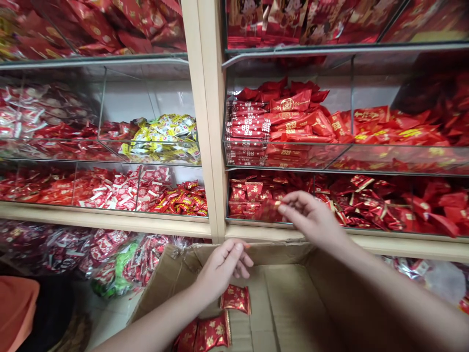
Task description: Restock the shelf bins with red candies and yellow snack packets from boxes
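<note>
My right hand (pixel 311 215) pinches a red packet (pixel 269 210) by its edge, in front of the lower right shelf bin. Similar red and gold packets (pixel 247 195) stand stacked in that bin. Over the far part of a cardboard box (pixel 293 293) is my left hand (pixel 225 259), its thumb and forefinger pressed together with a small orange-red bit showing at the tips; what it is I cannot make out. Inside the box lie a red packet (pixel 235 298) below my left hand and more red packets (pixel 213 332) nearer to me, partly behind my left forearm.
Shelves with clear bins of wrapped sweets rise ahead, split by a wooden post (pixel 209 122). Clear bags of sweets (pixel 113 264) sit on the floor under the left shelf. An orange and black item (pixel 18 308) is at the lower left.
</note>
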Motion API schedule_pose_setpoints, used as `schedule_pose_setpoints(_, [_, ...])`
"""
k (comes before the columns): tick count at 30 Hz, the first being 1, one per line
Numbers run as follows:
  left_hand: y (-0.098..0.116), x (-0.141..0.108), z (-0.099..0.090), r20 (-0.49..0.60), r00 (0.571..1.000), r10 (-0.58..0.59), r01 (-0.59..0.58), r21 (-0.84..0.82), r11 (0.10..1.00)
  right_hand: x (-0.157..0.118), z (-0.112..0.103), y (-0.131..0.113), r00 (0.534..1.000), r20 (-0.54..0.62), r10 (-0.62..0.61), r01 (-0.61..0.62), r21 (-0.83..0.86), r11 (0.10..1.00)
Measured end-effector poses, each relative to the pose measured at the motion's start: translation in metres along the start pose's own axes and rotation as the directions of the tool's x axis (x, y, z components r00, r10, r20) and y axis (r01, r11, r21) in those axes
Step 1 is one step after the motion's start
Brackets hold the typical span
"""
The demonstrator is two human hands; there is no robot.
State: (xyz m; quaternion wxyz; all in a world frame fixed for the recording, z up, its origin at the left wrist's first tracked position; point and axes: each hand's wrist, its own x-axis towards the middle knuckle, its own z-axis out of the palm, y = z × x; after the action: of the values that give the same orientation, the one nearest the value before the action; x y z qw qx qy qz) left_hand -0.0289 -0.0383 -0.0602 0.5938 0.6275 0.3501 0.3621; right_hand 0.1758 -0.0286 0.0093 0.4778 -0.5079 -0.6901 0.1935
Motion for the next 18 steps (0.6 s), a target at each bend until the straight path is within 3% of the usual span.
schedule_pose_setpoints(2, [-0.004, -0.001, -0.001, 0.076, 0.996, -0.036, 0.026, 0.119, 0.993, 0.018, -0.01, 0.005, 0.977, -0.205, -0.066, 0.037, -0.144, 0.989])
schedule_pose_setpoints(3, [-0.006, -0.002, -0.001, 0.121, 0.991, -0.052, 0.028, 0.193, 0.981, 0.025, -0.013, 0.009, 0.962, -0.248, -0.113, 0.053, -0.237, 0.97])
schedule_pose_setpoints(6, [-0.013, -0.008, 0.003, 0.248, 0.967, -0.062, -0.047, 0.41, 0.911, 0.039, -0.013, 0.021, 0.954, -0.226, -0.198, 0.075, -0.458, 0.886])
schedule_pose_setpoints(11, [-0.022, -0.014, 0.004, 0.385, 0.917, -0.1, -0.138, 0.545, 0.827, 0.056, -0.007, 0.028, 0.988, -0.151, -0.042, -0.032, -0.453, 0.891])
schedule_pose_setpoints(15, [-0.028, -0.012, 0.0, 0.407, 0.905, -0.122, -0.166, 0.604, 0.779, 0.072, -0.007, 0.028, 0.98, -0.169, 0.109, -0.178, -0.475, 0.862])
schedule_pose_setpoints(18, [-0.029, -0.01, -0.003, 0.417, 0.895, -0.161, -0.164, 0.641, 0.749, 0.079, -0.006, 0.029, 0.976, -0.115, 0.184, -0.217, -0.497, 0.84])
